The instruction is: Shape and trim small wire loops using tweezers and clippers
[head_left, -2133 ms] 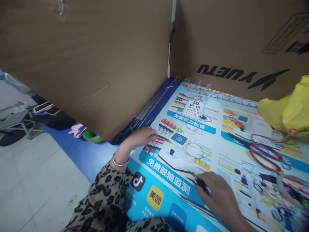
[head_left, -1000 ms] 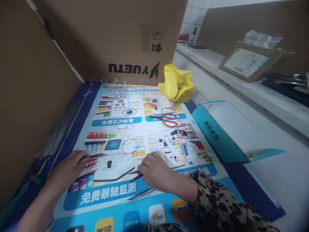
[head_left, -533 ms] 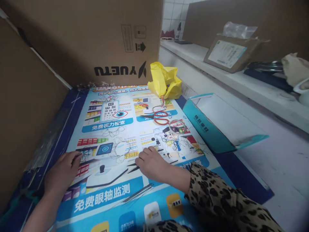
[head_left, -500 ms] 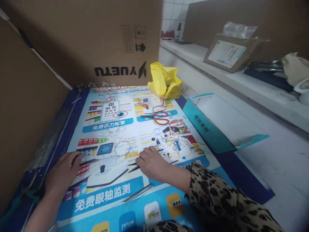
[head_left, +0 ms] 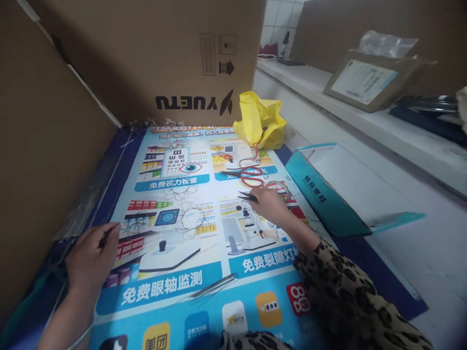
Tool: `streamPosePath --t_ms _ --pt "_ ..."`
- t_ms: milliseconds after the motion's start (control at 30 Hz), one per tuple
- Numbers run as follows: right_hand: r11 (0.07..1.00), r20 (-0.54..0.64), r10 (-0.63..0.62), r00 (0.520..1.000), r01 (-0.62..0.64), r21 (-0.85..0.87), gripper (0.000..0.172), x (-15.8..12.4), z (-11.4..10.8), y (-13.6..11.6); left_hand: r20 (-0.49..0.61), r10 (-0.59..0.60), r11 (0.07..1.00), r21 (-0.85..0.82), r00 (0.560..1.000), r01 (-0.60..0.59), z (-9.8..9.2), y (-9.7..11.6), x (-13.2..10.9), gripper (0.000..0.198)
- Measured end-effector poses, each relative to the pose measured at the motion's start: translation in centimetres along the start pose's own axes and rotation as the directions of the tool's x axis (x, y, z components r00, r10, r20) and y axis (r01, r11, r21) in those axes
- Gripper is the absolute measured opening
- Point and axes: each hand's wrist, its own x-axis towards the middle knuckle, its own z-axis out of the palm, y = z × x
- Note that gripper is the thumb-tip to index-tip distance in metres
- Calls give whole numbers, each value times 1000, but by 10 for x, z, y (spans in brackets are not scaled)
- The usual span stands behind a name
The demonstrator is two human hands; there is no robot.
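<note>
My right hand (head_left: 268, 204) is closed around a dark tool with two pointed prongs (head_left: 248, 196). The prongs stick out to the left, slightly apart, and the rest of the tool is hidden in the palm. A silvery wire coil (head_left: 286, 188) lies right beside this hand, partly covered by it. Just beyond are red-handled scissors (head_left: 251, 177). At the left edge of the printed sheet, my left hand (head_left: 91, 253) has its thumb and fingers pinched together; what they hold, if anything, cannot be made out. Thin bent wires (head_left: 195, 218) lie in a loose tangle between the hands.
Straight thin strips (head_left: 213, 286) lie near the front. A yellow bag (head_left: 260, 119) and an open teal box (head_left: 324, 194) stand at the right. Large cardboard (head_left: 175, 58) walls the back and left. A white ledge (head_left: 310, 80) on the right carries a parcel (head_left: 368, 82).
My right hand has moved forward and right with the two-pronged tool, from the sheet's middle to the wire coil. My left hand stays pinched at the left edge. The view has shifted slightly.
</note>
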Motion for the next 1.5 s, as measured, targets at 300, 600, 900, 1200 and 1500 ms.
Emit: streamPosePath --t_ms 300,600,900,1200,1500 --pt "991 102 -13 995 27 -130 21 0 2 -15 -27 70 993 -97 997 -72 9 -8 -6 20" --pt "999 59 -23 998 25 -41 24 0 9 -10 -161 243 921 -270 956 -280 15 1 -14 20" --pt "971 27 -18 999 11 239 27 -10 -5 8 -223 377 828 -353 899 -435 14 19 -27 17" --pt "883 61 -69 996 32 468 29 -40 -5 -28 -143 551 681 -493 822 -542 18 74 -72 17" --pt "901 58 -87 995 54 431 12 -59 5 -63 12 616 666 -542 788 -512 16 103 -98 20"
